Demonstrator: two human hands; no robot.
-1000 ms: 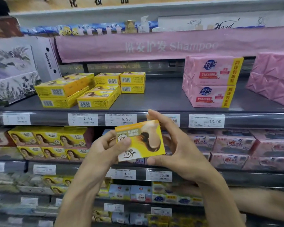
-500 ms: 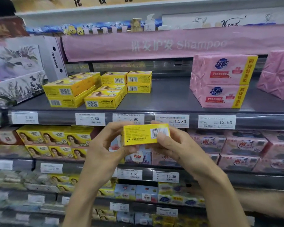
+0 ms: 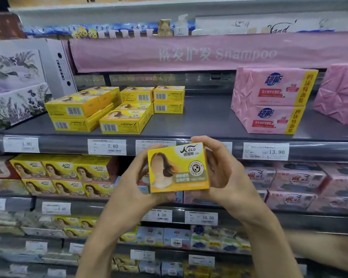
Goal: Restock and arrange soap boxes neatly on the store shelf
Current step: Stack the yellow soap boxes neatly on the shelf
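While the shelf [image 3: 205, 119] sits above, its yellow stack [image 3: 121, 125] up-left of me, I hold the soap box [image 3: 178, 169] face-on, long axis level, left hand [image 3: 137, 183] and right hand [image 3: 223, 173] gripping its short ends.

Soap box [image 3: 178, 168], near middle: yellow, brown-haired portrait print, white corner, grey-green band.
Stacked boxes [image 3: 100, 109], far left: yellow, black barcodes on white patches.
Packs [image 3: 269, 99], far right: pink, blue logo, yellow end strip.
Banner [image 3: 189, 53]: pink, pale lettering.
Cartons [image 3: 12, 87], left: white, purple flower pattern.
Shelf [image 3: 205, 119]: dark grey.
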